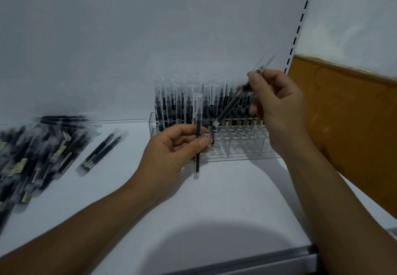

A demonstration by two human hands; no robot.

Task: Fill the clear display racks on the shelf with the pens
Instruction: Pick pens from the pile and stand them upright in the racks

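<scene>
While left hand [167,150], right hand [277,107] fingers [256,81] each pinch a pen [197,167], clear rack [236,149] rear stocked.

- Just beyond the fingers of my left hand [171,152], the back rows of the clear rack [247,155] are packed with upright pens [182,105]; nothing passes between
- Below the fingers of my right hand [277,107], front holes stand open from above, though the pen [229,107] slanting from that hand crosses over them
- Right of those fingers a brown board [354,124] walls me in
- Well left of my left fingers, a loose pen pile [32,145] covers the shelf [214,206]
- Nearer me than all fingers, bare shelf
</scene>
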